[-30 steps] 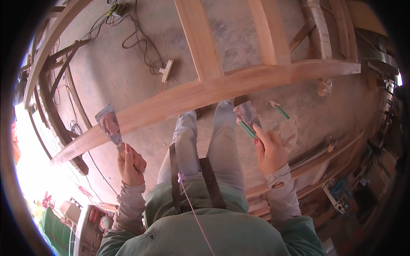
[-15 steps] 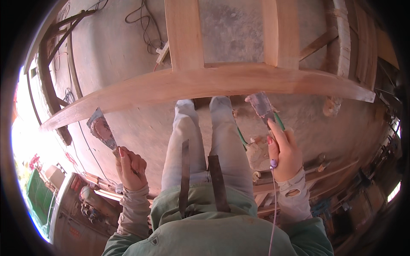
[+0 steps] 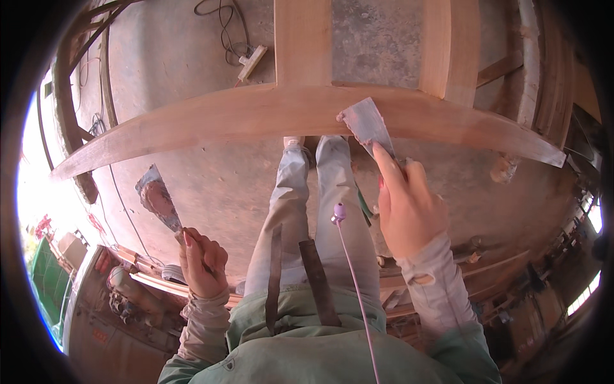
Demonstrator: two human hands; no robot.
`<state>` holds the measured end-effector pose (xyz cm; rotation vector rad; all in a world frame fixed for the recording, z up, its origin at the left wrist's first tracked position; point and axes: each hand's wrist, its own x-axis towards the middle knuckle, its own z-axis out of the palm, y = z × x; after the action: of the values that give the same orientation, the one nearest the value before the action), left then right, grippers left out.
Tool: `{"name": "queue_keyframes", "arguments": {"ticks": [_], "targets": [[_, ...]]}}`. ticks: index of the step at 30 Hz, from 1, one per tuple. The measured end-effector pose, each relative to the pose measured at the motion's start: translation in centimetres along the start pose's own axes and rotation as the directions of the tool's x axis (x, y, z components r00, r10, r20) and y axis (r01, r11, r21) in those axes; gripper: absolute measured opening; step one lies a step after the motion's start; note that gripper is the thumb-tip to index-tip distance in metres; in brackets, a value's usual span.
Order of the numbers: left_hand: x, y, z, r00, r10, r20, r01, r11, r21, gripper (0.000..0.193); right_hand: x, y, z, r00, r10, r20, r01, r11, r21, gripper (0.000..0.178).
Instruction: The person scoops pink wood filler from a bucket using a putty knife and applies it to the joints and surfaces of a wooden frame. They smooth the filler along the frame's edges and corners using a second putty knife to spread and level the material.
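Note:
My left hand [image 3: 206,262] is closed round the handle of a putty knife [image 3: 157,200], whose blade carries a lump of pinkish-brown filler [image 3: 157,197]. It is held over the floor, apart from the wood. In my right hand [image 3: 412,205] is a second, wide putty knife [image 3: 369,125], my index finger stretched along it. Pinkish paste clings to one edge of its blade. That blade overlaps the long wooden rail [image 3: 236,115] in view; whether it touches the wood, I cannot tell. Two upright boards [image 3: 304,45] join the rail's far side.
A purple earbud on a cord [image 3: 339,212] dangles before my lap. Beyond the rail, a power strip [image 3: 252,63] with a dark cable lies on the floor. Wooden trestle parts [image 3: 64,109] stand at left, a wrapped post [image 3: 528,64] at right. Planks and clutter lie behind me.
My right hand has moved forward and left, bringing its knife over the rail. The earbud has swung left, away from that hand. My left hand has shifted slightly, still holding its knife.

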<state>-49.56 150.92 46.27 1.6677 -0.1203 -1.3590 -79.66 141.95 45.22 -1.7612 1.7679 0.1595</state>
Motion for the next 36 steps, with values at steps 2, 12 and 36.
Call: {"name": "queue_keyframes", "arguments": {"ticks": [2, 12, 36], "targets": [[0.1, 0.4, -0.8, 1.000, 0.003, 0.005, -0.003, 1.000, -0.007, 0.020, 0.8, -1.1, 0.6, 1.000, 0.020, 0.009, -0.019, 0.993, -0.114, 0.051], [0.7, 1.8, -3.3, 0.997, 0.024, 0.069, -0.017, 0.994, -0.104, 0.022, 0.2, -1.2, -0.3, 0.999, -0.026, 0.022, 0.031, 0.960, -0.277, 0.046], [1.3, 1.7, -4.7, 0.995, -0.012, 0.095, 0.023, 0.992, -0.123, 0.024, -1.6, -1.7, 1.9, 0.999, 0.042, -0.012, -0.043, 0.980, -0.193, 0.046]]}}
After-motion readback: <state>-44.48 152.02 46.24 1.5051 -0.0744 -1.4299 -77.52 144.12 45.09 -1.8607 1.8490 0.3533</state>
